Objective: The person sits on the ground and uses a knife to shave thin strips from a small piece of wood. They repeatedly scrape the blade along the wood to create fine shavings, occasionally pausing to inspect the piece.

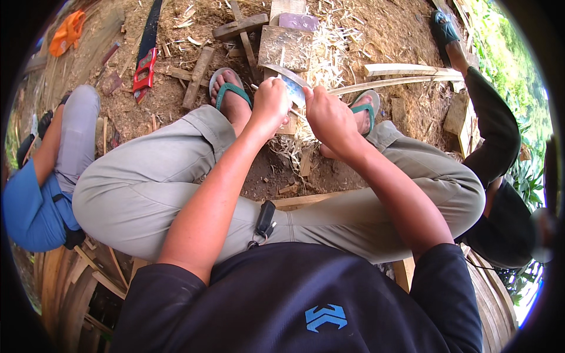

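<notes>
My left hand [272, 107] is closed around a thin pale wooden stick [298, 115], whose ends poke out on either side of the fist. Just to the right, my right hand [331, 116] grips a wide-bladed knife; its shiny curved blade [292, 82] points up and left, past the front of my left fist. The knife's handle is hidden inside my fingers. Both hands are close together between my sandalled feet, over a wooden block [286, 48] and a heap of pale shavings [332, 50].
A red-handled saw [145, 73] lies on the left, with an orange cloth [67, 33] beyond. Crossed wood pieces [240, 27] stand ahead. Long strips [406, 75] lie to the right. People sit on both sides, one in blue [32, 203], one in dark clothes [497, 138].
</notes>
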A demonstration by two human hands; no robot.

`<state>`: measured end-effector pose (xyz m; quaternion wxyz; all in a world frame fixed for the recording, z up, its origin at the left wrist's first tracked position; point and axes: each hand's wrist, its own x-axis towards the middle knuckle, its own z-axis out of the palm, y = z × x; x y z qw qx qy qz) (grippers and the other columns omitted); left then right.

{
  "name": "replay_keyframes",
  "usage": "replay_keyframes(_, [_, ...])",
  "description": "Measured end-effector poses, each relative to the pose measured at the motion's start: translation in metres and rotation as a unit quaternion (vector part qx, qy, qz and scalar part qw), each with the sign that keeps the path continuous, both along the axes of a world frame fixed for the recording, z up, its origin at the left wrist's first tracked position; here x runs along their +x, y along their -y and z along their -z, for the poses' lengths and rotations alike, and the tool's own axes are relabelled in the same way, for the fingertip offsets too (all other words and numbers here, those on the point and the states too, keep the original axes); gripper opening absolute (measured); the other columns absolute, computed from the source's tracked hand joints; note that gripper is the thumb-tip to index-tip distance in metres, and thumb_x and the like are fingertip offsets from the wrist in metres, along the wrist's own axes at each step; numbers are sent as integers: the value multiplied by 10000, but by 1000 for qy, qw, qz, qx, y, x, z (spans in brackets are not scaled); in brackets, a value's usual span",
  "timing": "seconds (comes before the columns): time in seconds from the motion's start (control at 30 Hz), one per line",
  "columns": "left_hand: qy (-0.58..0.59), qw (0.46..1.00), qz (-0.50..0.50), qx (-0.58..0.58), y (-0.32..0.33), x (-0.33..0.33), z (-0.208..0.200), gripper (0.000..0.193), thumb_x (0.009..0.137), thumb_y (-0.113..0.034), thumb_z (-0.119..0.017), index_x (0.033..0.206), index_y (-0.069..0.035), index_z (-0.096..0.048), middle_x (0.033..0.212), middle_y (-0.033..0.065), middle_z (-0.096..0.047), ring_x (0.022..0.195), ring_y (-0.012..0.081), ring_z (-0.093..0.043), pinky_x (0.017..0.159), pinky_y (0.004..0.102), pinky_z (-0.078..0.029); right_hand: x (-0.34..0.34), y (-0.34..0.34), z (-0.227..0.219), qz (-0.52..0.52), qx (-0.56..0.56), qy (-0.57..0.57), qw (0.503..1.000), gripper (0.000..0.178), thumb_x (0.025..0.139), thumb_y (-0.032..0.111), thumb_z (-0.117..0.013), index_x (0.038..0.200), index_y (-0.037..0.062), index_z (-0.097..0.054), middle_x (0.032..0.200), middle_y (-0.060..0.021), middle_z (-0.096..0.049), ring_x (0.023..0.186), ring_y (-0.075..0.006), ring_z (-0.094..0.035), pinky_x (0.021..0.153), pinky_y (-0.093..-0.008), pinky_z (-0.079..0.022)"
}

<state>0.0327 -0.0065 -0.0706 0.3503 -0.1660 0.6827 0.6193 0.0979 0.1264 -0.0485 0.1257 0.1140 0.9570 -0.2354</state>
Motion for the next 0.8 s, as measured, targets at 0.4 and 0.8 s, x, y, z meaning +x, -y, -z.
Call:
replay_keyframes(0.4, [56, 998, -7, 23, -3, 1, -16, 215, 939, -268, -379, 889, -86, -482, 616, 32, -490, 466, 110, -386, 393, 281, -348, -24, -2, 13, 16, -8, -16, 1000, 428, 1042, 321, -376, 847, -6, -572, 702, -225, -652, 654, -404, -665, 586, -489, -538])
replay_keyframes(0.8, [53, 998, -16, 21, 4, -3, -2, 299, 944, -240, -394, 884, -2, -565, 640, 78, -550, 496, 161, -516, 368, 311, -437, 7, -10, -8, -135, 59, -20, 989, 369, 1035, 278, -403, 910, -14, -592, 832, -184, -655, 701, -362, -678, 608, -464, -553])
